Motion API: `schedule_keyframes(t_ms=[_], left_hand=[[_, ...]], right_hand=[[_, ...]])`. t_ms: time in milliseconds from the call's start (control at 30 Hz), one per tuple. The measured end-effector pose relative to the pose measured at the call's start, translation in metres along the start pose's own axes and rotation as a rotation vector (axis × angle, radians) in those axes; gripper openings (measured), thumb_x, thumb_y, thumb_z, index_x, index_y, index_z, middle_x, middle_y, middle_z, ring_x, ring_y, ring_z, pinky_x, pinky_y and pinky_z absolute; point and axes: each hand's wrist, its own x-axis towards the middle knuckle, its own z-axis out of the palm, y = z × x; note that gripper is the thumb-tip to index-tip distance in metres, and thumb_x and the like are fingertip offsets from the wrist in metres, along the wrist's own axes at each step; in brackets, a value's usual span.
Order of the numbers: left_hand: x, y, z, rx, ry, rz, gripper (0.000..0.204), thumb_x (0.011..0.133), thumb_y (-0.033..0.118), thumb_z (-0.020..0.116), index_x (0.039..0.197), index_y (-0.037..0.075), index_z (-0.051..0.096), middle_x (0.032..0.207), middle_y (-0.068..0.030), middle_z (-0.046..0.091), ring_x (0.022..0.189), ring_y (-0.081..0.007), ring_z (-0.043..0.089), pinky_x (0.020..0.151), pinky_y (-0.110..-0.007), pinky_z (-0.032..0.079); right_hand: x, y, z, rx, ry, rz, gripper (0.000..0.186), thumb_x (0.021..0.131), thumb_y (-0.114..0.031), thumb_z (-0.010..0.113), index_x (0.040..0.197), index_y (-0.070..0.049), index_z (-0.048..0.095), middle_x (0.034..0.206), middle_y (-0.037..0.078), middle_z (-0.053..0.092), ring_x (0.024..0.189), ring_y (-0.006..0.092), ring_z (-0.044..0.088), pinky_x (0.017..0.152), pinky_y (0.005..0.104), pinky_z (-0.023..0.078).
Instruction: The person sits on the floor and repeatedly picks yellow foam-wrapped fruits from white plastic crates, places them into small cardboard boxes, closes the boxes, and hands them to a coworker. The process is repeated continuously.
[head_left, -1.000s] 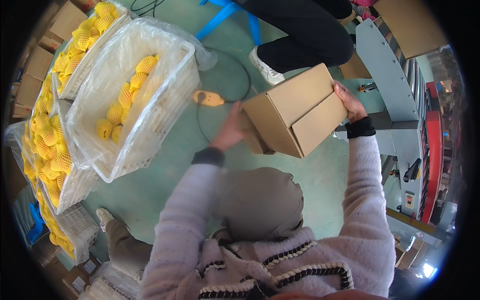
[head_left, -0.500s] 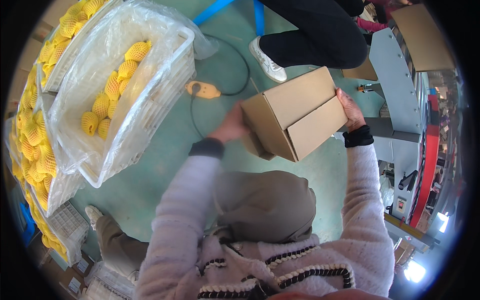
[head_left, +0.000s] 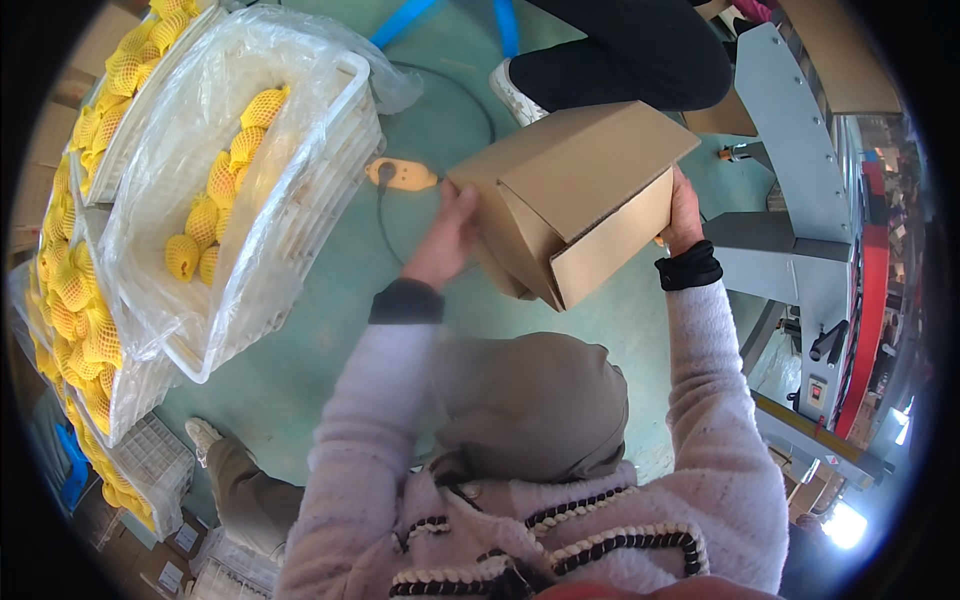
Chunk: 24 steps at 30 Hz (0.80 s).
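Note:
Between my hands, above the floor, is a brown cardboard box (head_left: pixel 590 165), tilted, with a flap on its near side standing partly away from the body. My left hand (head_left: pixel 447 235), slightly blurred, grips the box's left end, its thumb at the upper corner. At the opposite end, my right hand (head_left: pixel 684 215) is closed on the box's right side, with some fingers hidden behind the cardboard. The underside of the box is out of sight.
At left, a white plastic crate (head_left: pixel 195 365) lined with clear film holds several fruits in yellow foam nets (head_left: pixel 202 220). More netted fruits (head_left: pixel 70 280) lie beyond it. An orange power strip (head_left: pixel 402 174) with a cable rests on the floor. A person's black-trousered leg (head_left: pixel 630 65) and a grey machine (head_left: pixel 790 150) are close by.
The box has turned and tilted, and its near flap now stands further out. My left hand has shifted a little left, and my right hand has moved slightly left and down the box's side.

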Motion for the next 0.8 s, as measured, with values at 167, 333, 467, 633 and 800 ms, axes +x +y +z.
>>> schedule_keyframes(t_ms=[167,333,467,633,800], left_hand=[[0.001,0.023,0.022,0.001,0.082,0.01,0.072,0.089,0.06,0.056,0.143,0.016,0.038,0.138,-0.0034,0.046,0.129,-0.0185,0.04,0.105,-0.04,0.033],[-0.014,0.05,0.073,0.152,-0.107,0.095,0.076,0.09,0.056,0.057,0.146,0.015,0.026,0.144,-0.0043,0.038,0.131,-0.0199,0.038,0.107,-0.04,0.033],[-0.032,0.026,0.111,0.146,-0.271,0.131,0.081,0.092,0.049,0.058,0.147,0.012,0.013,0.145,-0.0066,0.032,0.131,-0.0211,0.038,0.108,-0.041,0.032],[-0.037,-0.024,0.084,0.291,-0.169,0.056,0.078,0.095,0.044,0.056,0.146,0.005,0.013,0.143,-0.0106,0.035,0.131,-0.0203,0.037,0.109,-0.038,0.03],[-0.045,-0.05,0.04,0.409,-0.046,-0.245,0.069,0.098,0.038,0.052,0.145,0.003,0.015,0.143,-0.0133,0.036,0.131,-0.0207,0.037,0.11,-0.036,0.029]], right_hand=[[-0.002,-0.057,0.024,0.018,-0.102,-0.055,0.037,0.092,-0.044,0.061,0.098,-0.008,0.062,0.083,0.0,0.061,0.075,0.0109,0.059,0.068,0.0248,0.047],[-0.036,-0.139,0.004,-0.092,0.056,-0.237,0.041,0.092,-0.048,0.06,0.1,-0.007,0.059,0.081,0.002,0.062,0.073,0.0121,0.062,0.067,0.0251,0.05],[-0.061,-0.152,-0.038,-0.091,0.065,-0.133,0.041,0.093,-0.047,0.058,0.096,-0.006,0.06,0.074,0.005,0.063,0.06,0.0136,0.063,0.056,0.0245,0.052],[-0.043,-0.083,-0.062,-0.324,0.346,-0.104,0.051,0.091,-0.056,0.056,0.09,-0.005,0.061,0.072,0.004,0.058,0.065,0.0126,0.058,0.063,0.0254,0.048],[-0.024,-0.01,-0.063,-0.59,0.145,-0.129,0.056,0.091,-0.057,0.054,0.077,-0.003,0.057,0.078,0.004,0.053,0.074,0.0132,0.045,0.069,0.0275,0.04]])
